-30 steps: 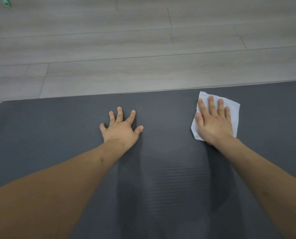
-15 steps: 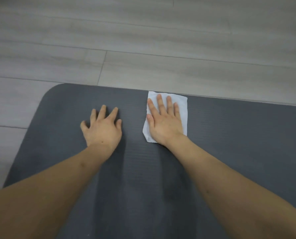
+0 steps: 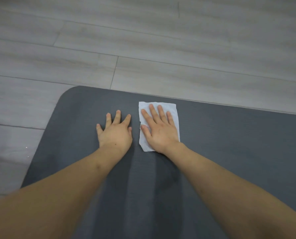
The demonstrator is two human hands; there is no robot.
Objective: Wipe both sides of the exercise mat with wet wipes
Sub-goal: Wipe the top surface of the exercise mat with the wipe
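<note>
A dark grey exercise mat (image 3: pixel 230 144) lies flat on the floor, its rounded far-left corner in view. A white wet wipe (image 3: pixel 144 144) lies spread near the mat's far edge. My right hand (image 3: pixel 159 130) presses flat on the wipe, fingers stretched forward and slightly apart. My left hand (image 3: pixel 115 131) rests palm down on the bare mat just left of the wipe, fingers spread, holding nothing. Both forearms reach in from the bottom of the view.
Grey wood-look floor planks (image 3: pixel 143 40) surround the mat on the far side and on the left. Two tiny white specks (image 3: pixel 25 147) lie on the floor left of the mat.
My right hand has slid the wipe leftward along the far edge, closing in on my left hand. The view has shifted so the mat's left corner now shows.
</note>
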